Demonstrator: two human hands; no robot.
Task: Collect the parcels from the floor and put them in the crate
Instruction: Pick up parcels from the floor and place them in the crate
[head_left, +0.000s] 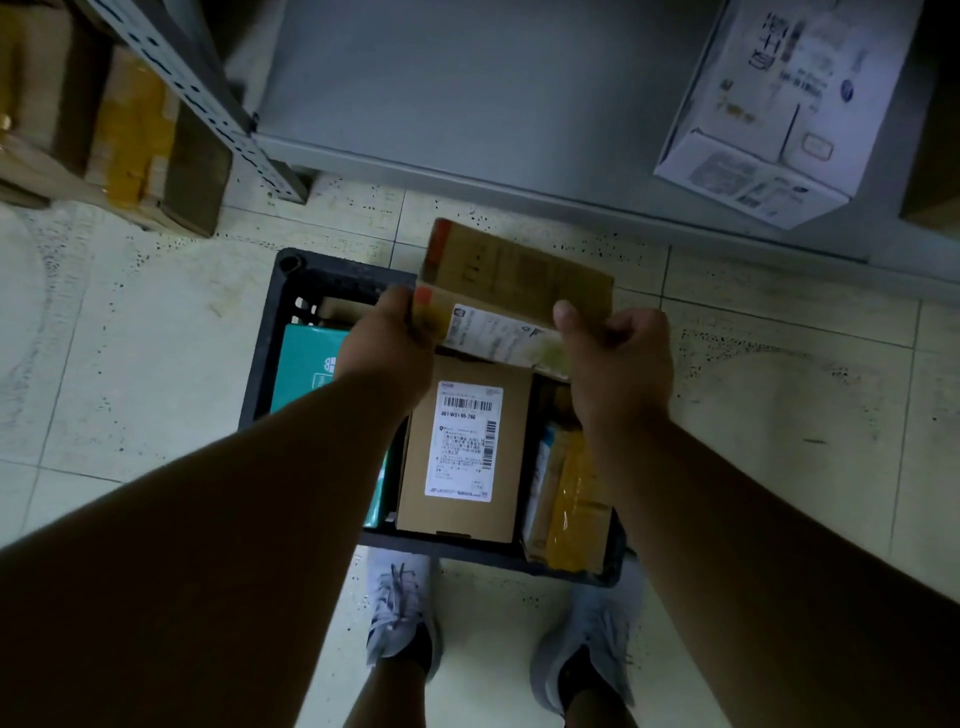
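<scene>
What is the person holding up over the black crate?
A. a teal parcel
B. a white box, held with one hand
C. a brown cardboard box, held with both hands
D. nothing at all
C. The left hand and the right hand each grip one end of a brown cardboard box above the black crate; the teal parcel already lies inside the crate.

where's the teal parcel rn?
Head view: teal parcel lies inside the black crate, along its left wall, partly under the left forearm, beside the labelled brown box.
</scene>
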